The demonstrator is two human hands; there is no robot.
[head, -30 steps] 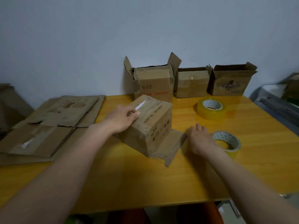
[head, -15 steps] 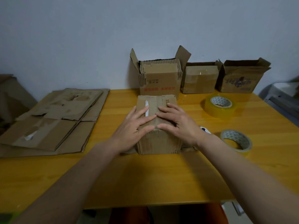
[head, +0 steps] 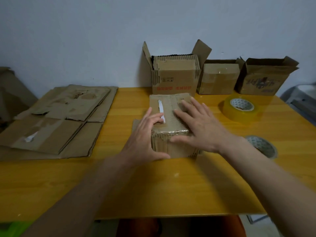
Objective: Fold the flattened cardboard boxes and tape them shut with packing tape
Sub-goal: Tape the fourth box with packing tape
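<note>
Forearms reaching in from the near edge of the yellow wooden table (head: 171, 190), both hands on one small cardboard box (head: 171, 115) at table centre. Left hand (head: 145, 139) wrapped round the box's near left corner: fingers curled onto the top beside a white label strip (head: 161, 108), thumb along the base of the near face. Right hand (head: 200, 127) flat on the top right, fingers spread and straight, pointing away and left; thumb laid across the upper near face. Box top closed, glossy tape along its near top edge. Flap of the same box lying flat on the table at its left side.

Right of the box, partly hidden by the right wrist: flat tape roll (head: 263, 146). Further back right, apart from the box: thicker clear-yellow tape roll (head: 241, 108). Left of the box, well apart: stack of flattened cardboard (head: 56, 122).

Against the wall (head: 102, 40), behind the box: three folded boxes in a row — tall open box (head: 176, 77), taped middle box (head: 218, 79), open right box (head: 263, 77).
</note>
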